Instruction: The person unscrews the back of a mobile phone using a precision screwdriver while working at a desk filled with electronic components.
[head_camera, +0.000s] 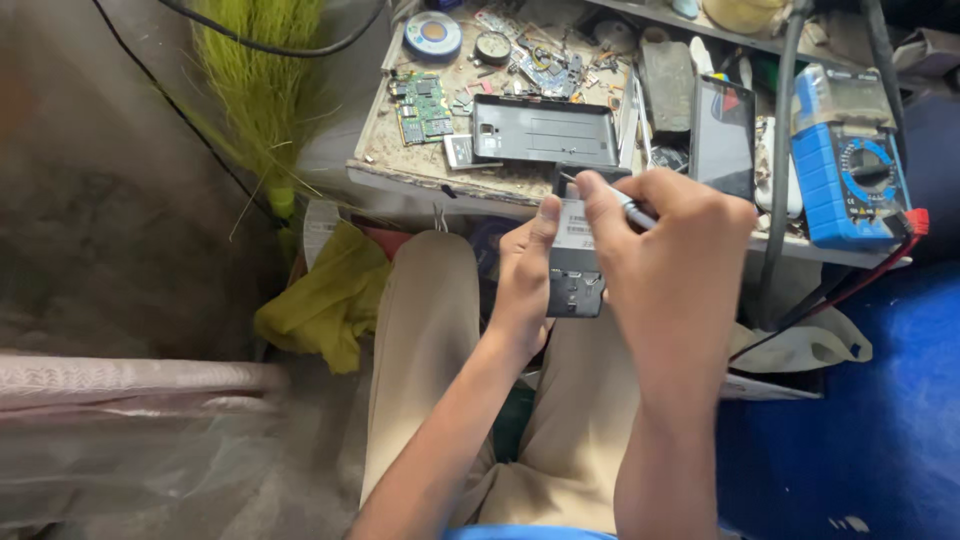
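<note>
1. Where the beige-trousered lap fills the lower middle of the view, two bare forearms rise from 6 o'clock toward the centre.
2. Left hand (527, 275) is wrapped around a dark, flat, rectangular opened phone (575, 272), thumb pressed on its upper edge; the phone sits at the centre, just above the knees, its inside showing a pale label and black plastic recesses.
3. Right hand (668, 262) is closed in a pen-like pinch on a slim metal screwdriver (628, 207), whose tip angles toward 10 o'clock onto the top of the phone.
4. At 9 o'clock of the lap lies a crumpled yellow cloth (325, 295), soft and folded.
5. Beyond the hands, at 12 o'clock, a grimy, worn surface (420, 165) carries a grey rectangular phone back frame (545, 132), smooth and hollowed.
6. At 11 o'clock on it rests a green circuit board (421, 106) studded with small chips, with a round blue tin (433, 35) farther off.
7. At 2 o'clock stands a boxy blue multimeter (850, 165) with a round dial; a glossy black phone (722, 135) lies just beside it.
8. At 11 o'clock, off the surface, hangs a bristly green broom (262, 80).
</note>
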